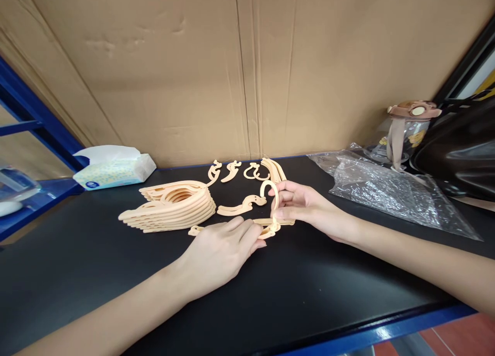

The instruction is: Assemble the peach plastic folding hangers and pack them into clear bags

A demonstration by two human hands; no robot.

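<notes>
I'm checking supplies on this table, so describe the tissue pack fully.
The tissue pack is a low, oblong soft pack, its thin wrapper apparently plastic, patterned in pale blue-green and yellow, with a dark blue logo near its left end and a whitish right end. It is open: a white tissue sticks out of the top. It lies flat on the black tabletop, at the far left, before the cardboard. Whether it touches the blue frame is unclear. Neither hand touches it.

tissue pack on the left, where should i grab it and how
Probably pinch the tissue pack across its long sides at the right end, from above: it lies flat, with a loose tissue over the top and the blue frame crowding its left end.
</notes>
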